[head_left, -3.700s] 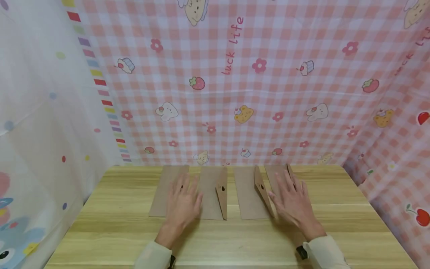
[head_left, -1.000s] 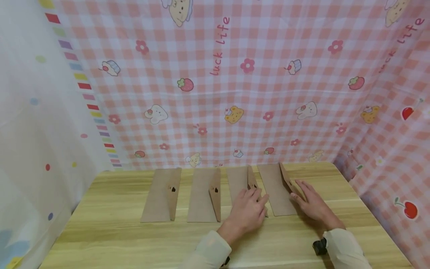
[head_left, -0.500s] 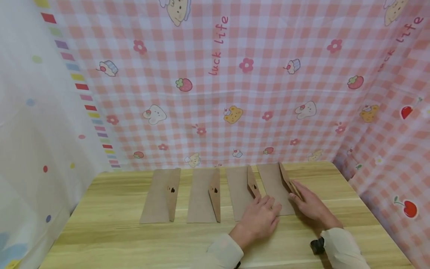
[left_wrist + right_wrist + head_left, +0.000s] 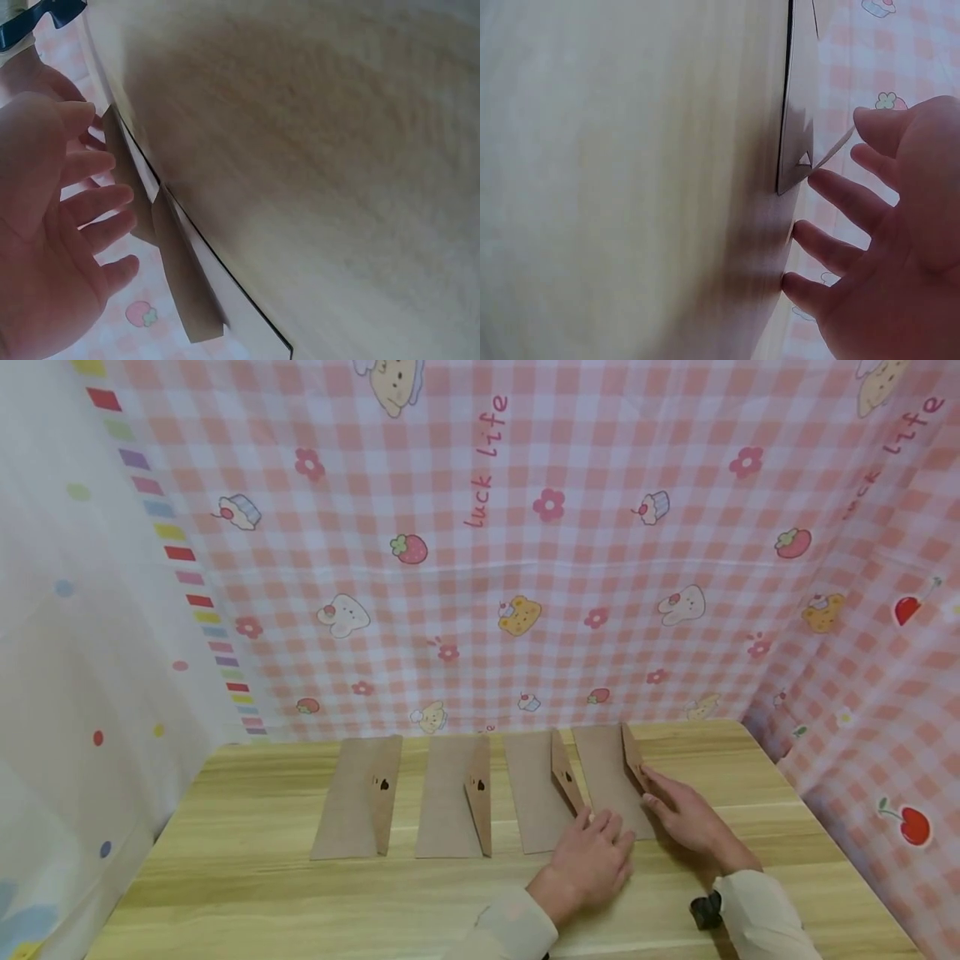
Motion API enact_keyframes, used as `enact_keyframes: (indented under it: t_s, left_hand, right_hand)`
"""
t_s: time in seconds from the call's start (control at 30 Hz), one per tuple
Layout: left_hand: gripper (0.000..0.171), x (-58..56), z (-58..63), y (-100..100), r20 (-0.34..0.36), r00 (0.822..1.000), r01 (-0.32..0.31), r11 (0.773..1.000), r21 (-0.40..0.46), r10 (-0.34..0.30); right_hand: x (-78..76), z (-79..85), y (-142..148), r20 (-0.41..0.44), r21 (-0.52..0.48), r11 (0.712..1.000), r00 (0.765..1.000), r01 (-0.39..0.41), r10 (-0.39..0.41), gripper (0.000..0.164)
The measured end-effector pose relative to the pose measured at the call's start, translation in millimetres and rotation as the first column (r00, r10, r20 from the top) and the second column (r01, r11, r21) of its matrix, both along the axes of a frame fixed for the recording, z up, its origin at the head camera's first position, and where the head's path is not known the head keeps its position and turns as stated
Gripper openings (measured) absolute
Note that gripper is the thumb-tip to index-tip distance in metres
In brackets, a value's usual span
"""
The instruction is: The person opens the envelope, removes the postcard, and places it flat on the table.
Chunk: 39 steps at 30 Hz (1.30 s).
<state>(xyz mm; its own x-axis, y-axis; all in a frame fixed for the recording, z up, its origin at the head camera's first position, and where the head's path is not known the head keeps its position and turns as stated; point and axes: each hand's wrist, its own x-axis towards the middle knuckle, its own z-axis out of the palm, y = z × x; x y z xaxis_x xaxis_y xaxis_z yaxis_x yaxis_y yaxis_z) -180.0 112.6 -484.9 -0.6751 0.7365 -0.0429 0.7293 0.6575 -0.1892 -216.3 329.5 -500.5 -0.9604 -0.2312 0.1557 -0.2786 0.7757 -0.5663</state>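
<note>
Several brown paper envelopes lie in a row, flaps on their right sides and partly raised, with small dark heart marks. My left hand (image 4: 592, 864) is by the lower right corner of the third envelope (image 4: 536, 793), fingertips near its flap (image 4: 566, 772). The left wrist view shows this hand (image 4: 52, 202) with loosely bent, spread fingers holding nothing. At the far right envelope (image 4: 607, 777), my right hand (image 4: 693, 818) has its fingertips and thumb at the raised flap (image 4: 633, 752). In the right wrist view its fingers (image 4: 832, 251) are extended, thumb at the flap's edge (image 4: 836, 146).
To the left lie the first envelope (image 4: 345, 802) and second envelope (image 4: 446, 802), flaps tilted up slightly. All rest on a light wooden table (image 4: 337, 910). A pink checked cloth (image 4: 480, 568) hangs behind it, and a white curtain (image 4: 60, 652) at the left.
My left hand has moved from the first envelope across to the third, sliding lately toward its near right corner. The right hand moved right, then slightly left against the last flap.
</note>
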Motion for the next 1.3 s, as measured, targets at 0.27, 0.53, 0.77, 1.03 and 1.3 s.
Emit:
enact_keyframes:
  t_s: [0.27, 0.53, 0.77, 1.03, 1.3]
  left_hand:
    - [0.051, 1.9, -4.2, 0.6, -0.007, 1.000, -0.018, 0.999, -0.039, 0.017]
    - [0.057, 3.4, -7.4, 1.5, 0.019, 0.999, -0.042, 0.995, -0.086, 0.044]
    - [0.067, 5.4, -8.7, 1.5, 0.017, 0.998, -0.055, 0.992, -0.116, 0.058]
    - [0.075, 9.7, -2.8, 2.1, 0.056, 0.994, -0.088, 0.988, -0.128, 0.096]
    - [0.075, 9.3, -3.6, 3.1, 0.066, 0.993, -0.088, 0.987, -0.137, 0.098]
  right_hand:
    - [4.7, 1.6, 0.1, 0.000, 0.005, 1.000, 1.000, 0.025, -0.025, 0.048]
    - [5.3, -1.0, 1.1, 0.010, 0.007, 0.999, 0.999, 0.050, -0.050, 0.046]
    - [4.7, 0.4, 2.4, 0.015, -0.011, 0.998, 0.998, 0.063, -0.063, 0.047]
    - [5.1, 2.2, 5.2, 0.022, -0.015, 0.998, 0.998, 0.059, -0.058, 0.048]
    - [8.0, 5.1, 6.3, 0.015, -0.039, 0.997, 0.998, 0.067, -0.067, 0.048]
